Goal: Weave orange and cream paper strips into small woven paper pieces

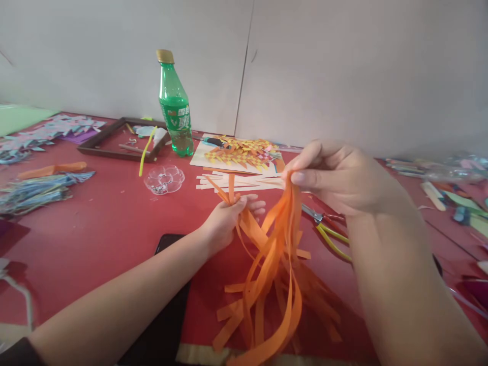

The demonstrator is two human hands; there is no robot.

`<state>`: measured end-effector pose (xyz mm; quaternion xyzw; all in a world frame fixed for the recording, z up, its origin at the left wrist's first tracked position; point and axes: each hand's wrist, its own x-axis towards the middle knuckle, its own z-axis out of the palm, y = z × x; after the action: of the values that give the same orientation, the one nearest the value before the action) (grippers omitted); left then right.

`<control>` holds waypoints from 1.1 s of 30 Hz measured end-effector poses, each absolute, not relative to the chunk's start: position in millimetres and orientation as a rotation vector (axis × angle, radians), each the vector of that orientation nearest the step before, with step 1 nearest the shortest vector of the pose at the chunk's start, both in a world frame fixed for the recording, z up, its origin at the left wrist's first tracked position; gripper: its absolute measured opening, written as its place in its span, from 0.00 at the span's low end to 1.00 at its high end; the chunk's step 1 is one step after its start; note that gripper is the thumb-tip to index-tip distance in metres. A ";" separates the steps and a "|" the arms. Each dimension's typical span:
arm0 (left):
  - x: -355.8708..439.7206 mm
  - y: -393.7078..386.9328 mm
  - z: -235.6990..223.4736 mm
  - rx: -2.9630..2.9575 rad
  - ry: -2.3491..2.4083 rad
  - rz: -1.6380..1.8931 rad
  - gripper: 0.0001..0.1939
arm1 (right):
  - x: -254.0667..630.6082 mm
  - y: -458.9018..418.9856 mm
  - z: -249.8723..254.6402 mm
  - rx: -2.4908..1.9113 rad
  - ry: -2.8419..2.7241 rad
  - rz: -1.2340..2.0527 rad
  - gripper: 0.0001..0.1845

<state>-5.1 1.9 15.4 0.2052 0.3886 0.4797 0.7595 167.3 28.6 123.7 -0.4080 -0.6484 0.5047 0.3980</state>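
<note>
A bunch of orange paper strips hangs from my right hand, pinched at its top between thumb and fingers. The strips fan out downward, and their lower ends reach the red table near its front edge. Lower and to the left, my left hand has its thumb pressed over a few orange strips whose ends stick up above it. Its other fingers point to the right. Behind both hands lie pale paper strips. Yellow-and-red-handled pliers rest beside my right wrist, partly hidden by it.
A green drink bottle stands near the wall. Left of it are a dark wooden frame and a clear flower-shaped dish. Yellow-orange woven paper pieces lie behind. A black phone-like slab lies under my left forearm.
</note>
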 end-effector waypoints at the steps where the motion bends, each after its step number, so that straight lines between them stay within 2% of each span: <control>1: -5.7 3.8 14.3 0.416 0.856 1.060 0.11 | 166.6 22.9 127.0 -0.970 -1.677 1.345 0.18; 3: -7.2 7.3 12.4 0.341 0.895 1.093 0.11 | 167.1 14.3 130.6 -0.824 -1.683 1.440 0.22; 7: -8.9 10.1 12.9 0.264 0.946 1.139 0.11 | 169.5 11.1 128.5 -0.783 -1.601 1.331 0.32; 9: -8.7 9.4 14.2 0.301 0.898 1.138 0.12 | 165.8 15.1 123.9 -0.842 -1.653 1.350 0.29; 11: -7.9 8.1 14.8 0.349 0.874 1.129 0.11 | 157.4 21.4 116.2 -0.902 -1.732 1.383 0.21; 15: -5.5 5.8 13.8 0.424 0.894 1.157 0.07 | 138.0 36.0 91.4 -1.143 -1.830 1.264 0.12; 20: -4.7 3.6 17.8 0.419 0.832 1.124 0.10 | 131.0 46.9 65.8 -1.216 -1.840 1.264 0.11; 26: -6.4 3.5 24.9 0.365 0.833 1.073 0.13 | 132.3 50.0 58.0 -1.223 -1.814 1.281 0.13; 33: -8.6 5.8 22.3 0.393 0.771 0.980 0.26 | 127.0 47.5 56.7 -1.279 -1.836 1.237 0.12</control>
<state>-8.6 5.8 22.3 0.1826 0.3587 0.4559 0.7938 127.0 47.5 56.7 -0.4790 -0.6876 0.4632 0.2885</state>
